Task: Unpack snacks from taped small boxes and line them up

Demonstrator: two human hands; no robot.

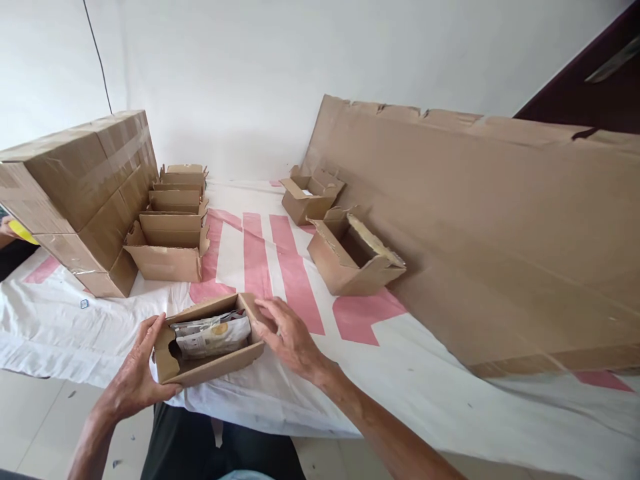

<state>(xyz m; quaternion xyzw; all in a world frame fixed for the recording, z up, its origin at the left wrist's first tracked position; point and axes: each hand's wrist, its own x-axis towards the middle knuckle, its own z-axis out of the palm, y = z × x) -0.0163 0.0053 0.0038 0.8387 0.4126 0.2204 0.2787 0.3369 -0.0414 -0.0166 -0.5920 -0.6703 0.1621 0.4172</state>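
An open cardboard box (pixel 223 371) lies at the table's front edge, tilted a little toward me. Inside it are printed plastic packets (pixel 215 339), pale with a round golden mark; how many lie beneath is hidden. My left hand (pixel 137 373) is closed around the box's left end, thumb along the near bottom side and fingers at the far corner. At the opposite end, my right hand (pixel 287 337) holds the end panel, its fingers bent against the cardboard. Part of the right fingertips' contact is hard to make out.
Several open cardboard boxes (pixel 170 263) stand in a row at left beside stacked, taped cartons (pixel 90 180). Two more open boxes, a nearer one (pixel 333 267) and a farther one (pixel 303 208), stand by a large leaning cardboard sheet (pixel 480 240). Another person's hand (pixel 6 227) shows at far left.
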